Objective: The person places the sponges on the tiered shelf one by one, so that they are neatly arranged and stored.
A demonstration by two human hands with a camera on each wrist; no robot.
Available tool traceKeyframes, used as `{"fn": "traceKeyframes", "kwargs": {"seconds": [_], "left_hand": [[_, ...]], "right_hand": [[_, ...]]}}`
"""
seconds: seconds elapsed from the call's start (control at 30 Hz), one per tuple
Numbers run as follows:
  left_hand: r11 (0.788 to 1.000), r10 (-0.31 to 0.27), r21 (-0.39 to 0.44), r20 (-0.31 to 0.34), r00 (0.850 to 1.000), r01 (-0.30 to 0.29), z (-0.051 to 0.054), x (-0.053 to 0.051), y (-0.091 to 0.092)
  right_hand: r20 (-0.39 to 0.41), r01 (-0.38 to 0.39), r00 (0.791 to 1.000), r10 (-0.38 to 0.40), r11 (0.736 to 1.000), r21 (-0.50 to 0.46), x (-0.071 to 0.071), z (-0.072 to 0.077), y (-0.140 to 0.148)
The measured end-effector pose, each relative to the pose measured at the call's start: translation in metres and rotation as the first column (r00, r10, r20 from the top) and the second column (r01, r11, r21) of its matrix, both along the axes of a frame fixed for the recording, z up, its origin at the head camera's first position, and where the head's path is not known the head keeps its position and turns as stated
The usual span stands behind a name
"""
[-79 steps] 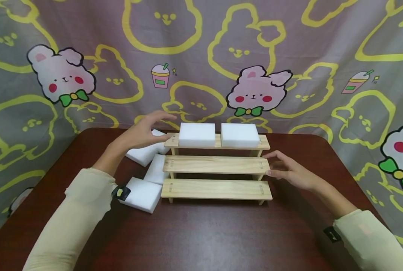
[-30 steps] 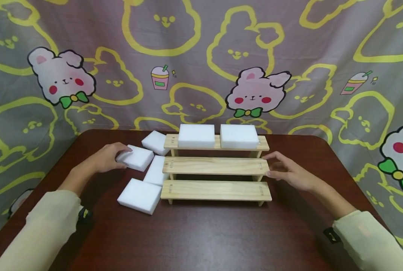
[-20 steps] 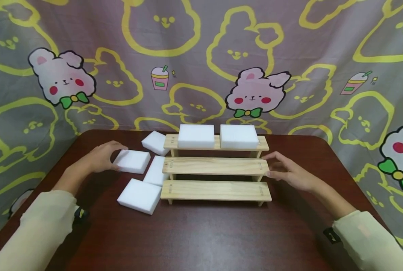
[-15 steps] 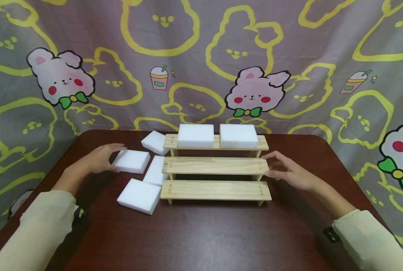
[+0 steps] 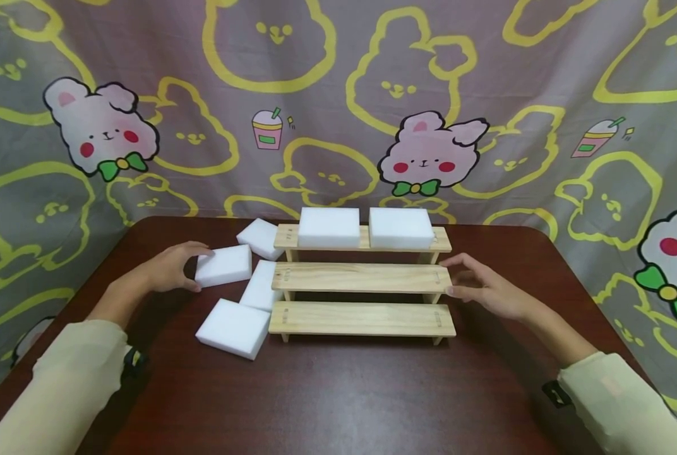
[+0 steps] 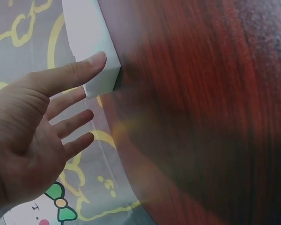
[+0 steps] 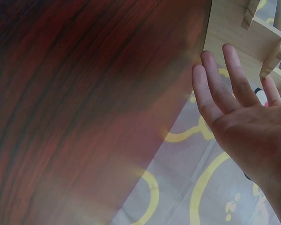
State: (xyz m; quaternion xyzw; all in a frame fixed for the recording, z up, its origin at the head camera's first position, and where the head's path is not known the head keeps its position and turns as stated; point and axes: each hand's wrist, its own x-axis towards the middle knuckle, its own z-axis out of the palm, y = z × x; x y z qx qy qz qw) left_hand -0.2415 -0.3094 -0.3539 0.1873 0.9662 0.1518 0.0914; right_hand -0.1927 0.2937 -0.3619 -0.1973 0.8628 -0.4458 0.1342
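- Sleeve [image 5: 71,379], pale, reaches in left of the wooden rack [image 5: 364,318] and leads to the left hand [image 5: 170,268].
- Left of the rack, this hand is partly closed: thumb and forefinger pinch the left end of a white block, and other fingers stretch free below it.
- Held block [image 5: 225,264]: just right of the left palm, between that hand and the rack, slightly tilted; whether it touches the table [image 5: 338,398] cannot be told.
- Front loose block [image 5: 233,328]: flat, just beside the rack's lowest shelf, nearer the viewer than the hand.
- Middle loose block [image 5: 261,285]: right of the held one, against or partly under the rack's left end.
- Back loose block [image 5: 259,238]: beside the rack's top shelf.
- Two white blocks [image 5: 329,227] sit apart on the rack's top shelf.
- Right hand [image 5: 492,289]: at the rack's right end, thumb and forefinger gripping the middle shelf, remaining fingers extended.
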Motion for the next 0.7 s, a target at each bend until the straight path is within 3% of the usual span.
{"fn": "traceKeyframes", "kwargs": {"seconds": [0.2,0.53,0.7], "left_hand": [[0.999,0.009,0.037,-0.017,1.0,-0.009,0.0001,0.0029,-0.0014],[0.995,-0.022,0.094,-0.065,0.998,0.028,0.0038,0.005,-0.0049],[0.995,-0.001,0.1,-0.075,0.997,0.008,0.0072,0.0088,-0.0062]], "right_hand": [[0.009,-0.002,1.0,0.002,1.0,-0.006,0.0001,-0.0002,0.0],[0.006,0.002,1.0,-0.002,1.0,0.002,0.0006,0.0004,0.0002],[0.005,0.003,1.0,-0.003,1.0,0.006,0.0004,0.0004,0.0002]]}}
